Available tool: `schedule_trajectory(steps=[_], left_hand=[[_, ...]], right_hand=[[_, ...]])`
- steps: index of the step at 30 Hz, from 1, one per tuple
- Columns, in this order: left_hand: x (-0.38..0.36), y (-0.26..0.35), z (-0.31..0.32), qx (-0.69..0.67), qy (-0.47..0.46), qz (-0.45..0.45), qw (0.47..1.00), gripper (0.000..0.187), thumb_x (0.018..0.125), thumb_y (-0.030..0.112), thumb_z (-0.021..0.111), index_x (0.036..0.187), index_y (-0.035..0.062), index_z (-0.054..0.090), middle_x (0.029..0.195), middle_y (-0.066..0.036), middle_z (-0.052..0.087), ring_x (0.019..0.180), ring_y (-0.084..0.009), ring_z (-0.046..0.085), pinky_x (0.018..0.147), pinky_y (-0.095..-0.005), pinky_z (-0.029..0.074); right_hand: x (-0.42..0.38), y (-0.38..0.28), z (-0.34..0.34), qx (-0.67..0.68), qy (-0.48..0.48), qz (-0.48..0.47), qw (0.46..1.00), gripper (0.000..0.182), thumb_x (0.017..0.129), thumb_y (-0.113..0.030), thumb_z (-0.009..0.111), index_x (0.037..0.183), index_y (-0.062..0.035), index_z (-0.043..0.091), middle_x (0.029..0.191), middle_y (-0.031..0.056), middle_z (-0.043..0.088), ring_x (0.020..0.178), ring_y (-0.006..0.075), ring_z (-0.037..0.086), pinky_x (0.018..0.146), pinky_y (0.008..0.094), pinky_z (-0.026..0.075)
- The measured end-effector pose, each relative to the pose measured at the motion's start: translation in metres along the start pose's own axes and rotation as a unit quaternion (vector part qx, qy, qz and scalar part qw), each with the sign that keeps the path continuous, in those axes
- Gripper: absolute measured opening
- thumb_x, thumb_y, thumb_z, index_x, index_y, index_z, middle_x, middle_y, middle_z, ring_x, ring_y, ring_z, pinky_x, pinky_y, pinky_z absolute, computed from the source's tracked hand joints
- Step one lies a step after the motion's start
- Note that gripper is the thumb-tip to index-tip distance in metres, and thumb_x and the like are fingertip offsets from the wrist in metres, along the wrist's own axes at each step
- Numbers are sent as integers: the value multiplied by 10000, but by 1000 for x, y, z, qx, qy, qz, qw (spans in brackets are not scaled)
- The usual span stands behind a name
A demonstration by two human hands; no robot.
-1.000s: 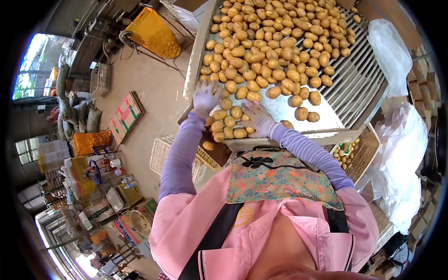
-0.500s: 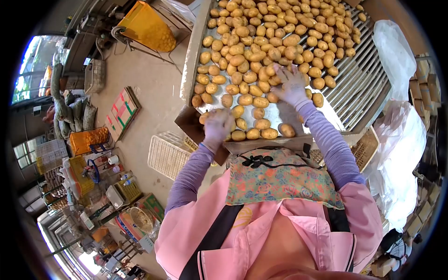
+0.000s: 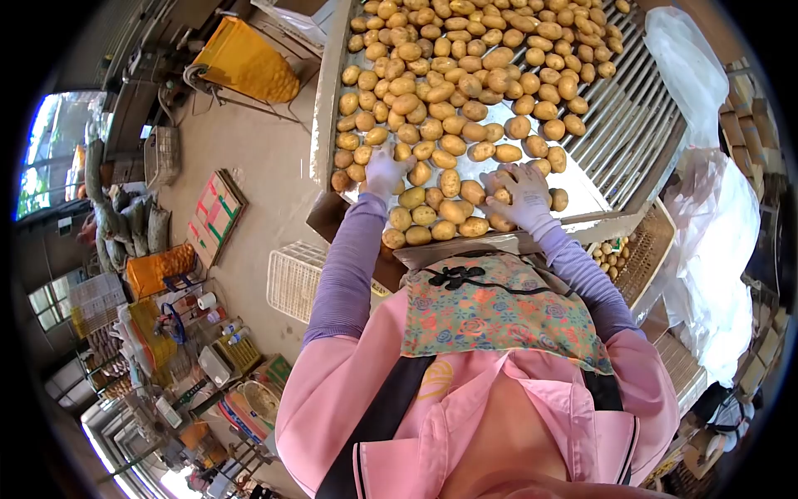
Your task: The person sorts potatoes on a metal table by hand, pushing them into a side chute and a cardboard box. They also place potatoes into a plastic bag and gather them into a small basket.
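Note:
Many yellow-brown potatoes point(image 3: 449, 108) cover a metal sorting table point(image 3: 573, 179), thickest at the far side. My left hand point(image 3: 385, 172), in a pale glove, is at the table's left side among the potatoes. Its fingers reach forward with the thumb apart, and I make out no potato in its grasp. Closer to the front edge, my right hand point(image 3: 524, 198), also gloved, has its fingers curled over a potato point(image 3: 502, 195). Between the two hands lies a cluster of potatoes point(image 3: 450, 183) on the bare metal.
Metal bars point(image 3: 636, 108) form the table's right part. A brown basket point(image 3: 644, 258) with potatoes stands below the right edge. On the floor at left is a white plastic crate point(image 3: 295, 281). Clear plastic sheeting point(image 3: 711, 249) hangs at right; a yellow bin point(image 3: 245, 62) stands back left.
My right hand has come back toward the front edge, over nearer potatoes. My left hand has moved forward along the left side. More potatoes now lie gathered near the front.

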State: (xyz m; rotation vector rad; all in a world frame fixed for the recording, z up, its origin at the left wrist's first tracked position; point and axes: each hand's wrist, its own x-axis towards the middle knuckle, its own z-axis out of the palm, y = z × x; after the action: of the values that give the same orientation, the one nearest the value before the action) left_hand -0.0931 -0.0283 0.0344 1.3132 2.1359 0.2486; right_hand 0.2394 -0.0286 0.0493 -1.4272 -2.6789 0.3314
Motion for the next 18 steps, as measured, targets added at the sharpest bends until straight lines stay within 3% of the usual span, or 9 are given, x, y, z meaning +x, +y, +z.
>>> schedule_trajectory(steps=[2, 4, 5, 7, 8, 11, 13, 14, 18], left_hand=[[-15, -2, 20, 23, 134, 109, 985, 840, 774, 471, 844, 1410, 8, 551, 1291, -240, 602, 1183, -384, 614, 1014, -456, 508], [-50, 25, 24, 18, 148, 182, 972, 847, 742, 423, 869, 1396, -9, 547, 1267, -242, 597, 1163, -395, 605, 995, -479, 503], [-70, 39, 29, 7, 163, 245, 956, 856, 711, 376, 893, 1382, -25, 542, 1243, -243, 592, 1143, -406, 595, 975, -501, 499], [-101, 62, 48, 8, 177, 321, 930, 880, 688, 407, 890, 1386, -6, 550, 1227, -232, 581, 1158, -410, 571, 1021, -548, 438], [-111, 71, 52, 9, 205, 388, 898, 903, 665, 439, 888, 1390, 14, 557, 1210, -220, 569, 1174, -414, 546, 1067, -595, 377], [-129, 82, 44, -21, 188, 356, 915, 955, 632, 459, 907, 1396, 13, 545, 1221, -226, 562, 1177, -444, 531, 1068, -588, 380], [-131, 81, 34, -26, 174, 349, 920, 943, 648, 433, 911, 1407, 16, 536, 1255, -235, 557, 1215, -437, 516, 1077, -590, 375], [-132, 79, 30, -39, 155, 371, 915, 927, 661, 422, 907, 1408, 18, 535, 1271, -233, 554, 1242, -439, 503, 1089, -591, 364], [-132, 74, 40, -56, 125, 414, 900, 887, 690, 396, 900, 1410, 29, 534, 1342, -198, 547, 1304, -439, 470, 1126, -575, 334]], right_hand=[[-8, -10, -13, 50, 30, 34, 998, 628, 853, -563, 723, 1368, -211, 648, 1382, 131, 591, 1321, 373, 514, 1137, 534, 351], [-12, -22, -22, 235, 79, 54, 967, 645, 876, -465, 763, 1426, -166, 605, 1381, 189, 577, 1287, 408, 531, 1094, 491, 425], [-9, -33, -27, 419, 74, 32, 904, 641, 940, -331, 740, 1508, -146, 507, 1409, 148, 565, 1246, 314, 578, 1048, 416, 475], [-8, -52, -15, 783, -68, 79, 614, 656, 985, -169, 688, 1567, -100, 394, 1440, 79, 531, 1225, 176, 581, 1036, 353, 485], [-8, -60, -17, 785, -62, 82, 611, 659, 985, -110, 666, 1572, -80, 369, 1451, 59, 510, 1244, 140, 550, 1054, 336, 469], [-11, -58, -35, 804, -68, 108, 580, 654, 948, -4, 653, 1545, -41, 390, 1477, 52, 485, 1297, 119, 500, 1096, 304, 436], [-14, -49, -40, 707, -30, -11, 707, 642, 926, 14, 658, 1523, -42, 428, 1472, 51, 492, 1302, 115, 493, 1086, 284, 443], [-17, -51, -47, 691, -19, -17, 723, 635, 912, 20, 665, 1507, -38, 453, 1471, 51, 494, 1283, 117, 517, 1069, 274, 459], [-26, -57, -48, 764, -45, 19, 644, 620, 929, 31, 640, 1514, -25, 442, 1476, 59, 492, 1282, 119, 521, 1075, 276, 461]])
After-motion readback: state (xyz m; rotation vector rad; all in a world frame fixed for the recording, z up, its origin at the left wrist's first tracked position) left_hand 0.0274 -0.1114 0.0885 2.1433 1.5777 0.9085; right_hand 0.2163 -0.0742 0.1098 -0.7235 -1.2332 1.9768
